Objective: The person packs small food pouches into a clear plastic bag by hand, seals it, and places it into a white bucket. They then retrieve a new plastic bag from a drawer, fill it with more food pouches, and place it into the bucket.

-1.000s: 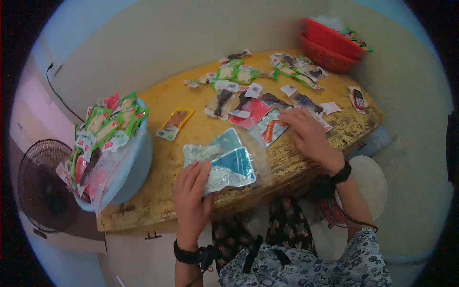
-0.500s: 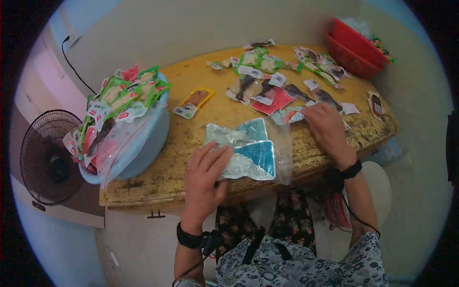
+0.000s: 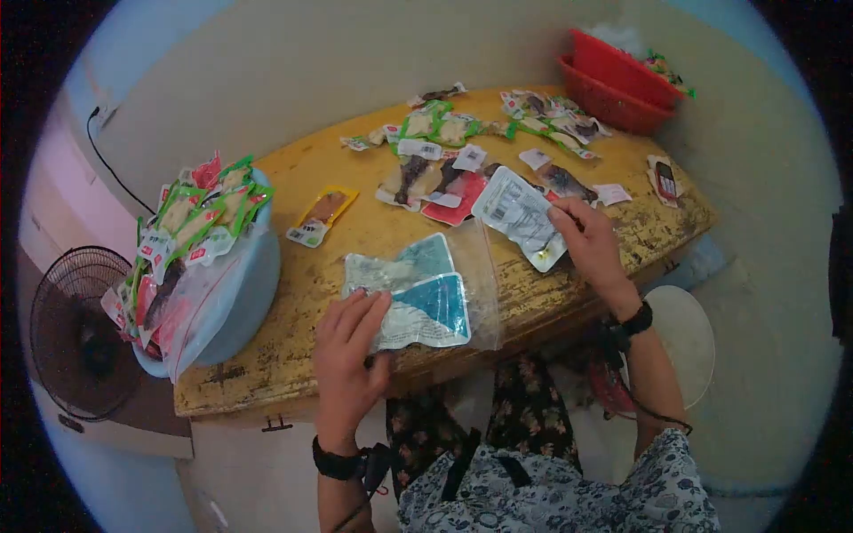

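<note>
My right hand point(image 3: 591, 244) pinches the right edge of a silver-white food packet point(image 3: 515, 213) with a barcode, raised at a tilt over the table. My left hand point(image 3: 351, 355) rests with its fingers stretched out over the left side of two teal-and-silver packets point(image 3: 431, 311), its thumb apart. These two overlap at the table's front edge, and clear plastic bag film point(image 3: 482, 284) shows along their right side. Behind the raised packet lie a red packet point(image 3: 458, 200) and clear packets with dark contents point(image 3: 410, 178).
On the left a blue basin point(image 3: 253, 293) overflows with green and red packets. A yellow packet point(image 3: 324, 213) lies alone. Green packets point(image 3: 453, 129) line the back. Stacked red basins point(image 3: 613, 98) and a phone point(image 3: 665, 178) are at the right. A fan point(image 3: 80, 329) stands left of the table.
My right hand has lifted the silver-white packet off the table and turned its barcode side up. My left hand stays on the teal packets. The whole view has shifted slightly.
</note>
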Demonstrator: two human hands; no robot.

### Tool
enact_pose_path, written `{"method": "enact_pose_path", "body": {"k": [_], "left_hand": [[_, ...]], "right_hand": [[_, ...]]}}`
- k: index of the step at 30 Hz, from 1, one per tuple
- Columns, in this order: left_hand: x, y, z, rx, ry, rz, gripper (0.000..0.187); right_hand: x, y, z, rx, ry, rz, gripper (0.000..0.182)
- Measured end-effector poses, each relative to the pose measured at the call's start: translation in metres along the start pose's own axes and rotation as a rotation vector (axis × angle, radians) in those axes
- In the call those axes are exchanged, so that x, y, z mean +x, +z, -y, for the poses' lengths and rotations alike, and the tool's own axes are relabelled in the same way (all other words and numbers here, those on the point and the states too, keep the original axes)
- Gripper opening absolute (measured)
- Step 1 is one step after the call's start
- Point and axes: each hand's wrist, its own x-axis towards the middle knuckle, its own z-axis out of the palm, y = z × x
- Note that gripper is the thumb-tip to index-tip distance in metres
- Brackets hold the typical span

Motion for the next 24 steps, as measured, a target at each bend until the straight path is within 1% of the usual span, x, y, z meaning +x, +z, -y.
{"method": "enact_pose_path", "body": {"k": [2,4,8,11,14,16,20,24], "left_hand": [[0.0,-0.001,-0.002,0.015,0.003,-0.014,0.071],[0.003,-0.002,-0.005,0.04,0.016,-0.054,0.066],[0.003,-0.003,0.002,0.03,0.036,-0.035,0.067],[0.003,-0.004,-0.001,0.029,0.012,-0.032,0.068],[0.003,-0.005,-0.003,0.015,-0.009,-0.014,0.072],[0.003,-0.007,-0.007,0.008,-0.039,0.004,0.077],[0.002,-0.003,0.0,0.014,-0.025,0.002,0.076],[0.003,-0.003,-0.002,0.04,-0.035,-0.008,0.072]], "right_hand": [[-0.001,0.0,-0.005,0.015,0.016,0.029,0.021],[-0.004,0.003,-0.015,-0.019,0.008,-0.009,0.022],[-0.009,0.012,-0.038,-0.087,-0.025,-0.085,0.023],[-0.011,0.007,-0.027,-0.187,0.004,-0.05,0.023],[-0.014,0.011,-0.026,-0.293,-0.13,-0.121,0.023],[-0.016,0.013,-0.024,-0.364,-0.172,-0.13,0.024],[-0.018,0.016,-0.013,-0.484,-0.233,-0.133,0.027],[-0.019,0.018,-0.021,-0.511,-0.269,-0.132,0.025]]}}
